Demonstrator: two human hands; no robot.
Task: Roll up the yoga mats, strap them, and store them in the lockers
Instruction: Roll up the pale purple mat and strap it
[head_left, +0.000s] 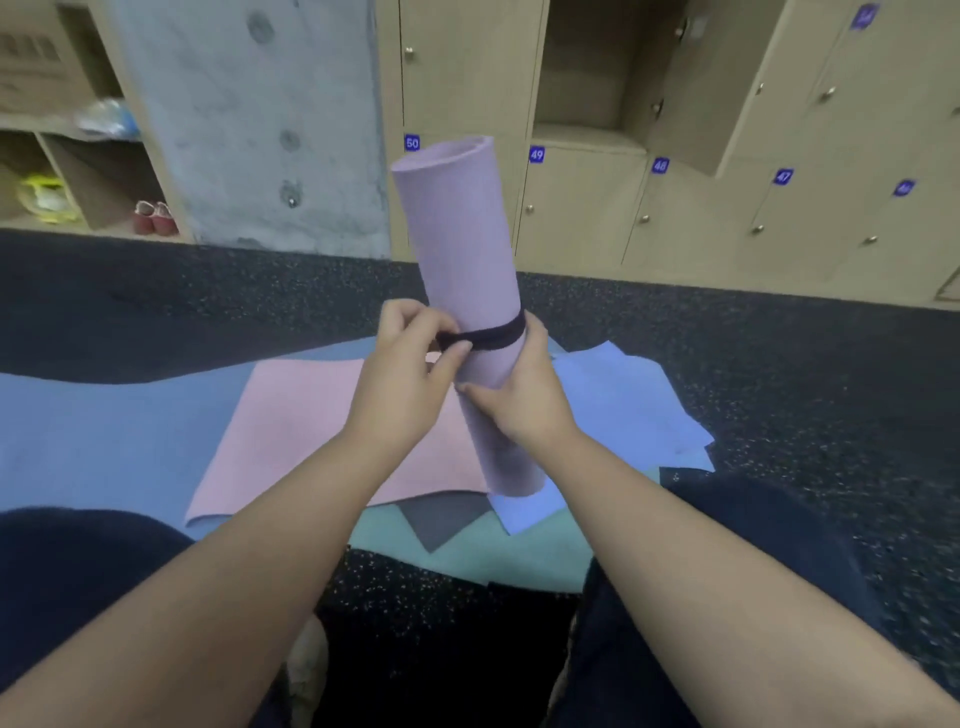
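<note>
**Listener:** What is off to the left of your hands?

**Me:** Far beyond my left hand (402, 364) stand open wooden cubbies (78, 171) holding small red shoes (153, 217), then a grey concrete pillar (249, 124). Nearer, under my left forearm, flat foam mats lie overlapped on the dark speckled floor (831, 374): a blue mat (104, 436) with a pink mat (301, 431) on top.

**Listener:** And what are your fingers doing?

**Me:** I hold a rolled lilac yoga mat (460, 249) standing nearly upright, tilted a little to the left, its lower end resting on the flat mats. A black fabric strap (488, 335) circles it at finger height. My left thumb and curled fingers pinch the strap's loose end at the roll's left side. My right hand (524, 395) wraps the roll from the right, just below the strap, fingers curled around it.

**Listener:** What lies to the right?

**Me:** Past my right hand a pale periwinkle mat (628, 395) lies flat, with a green one (519, 556) under the stack. Beyond my fingertips runs a wall of beige numbered lockers (582, 208); one above them, to the right, stands open (587, 67).
</note>
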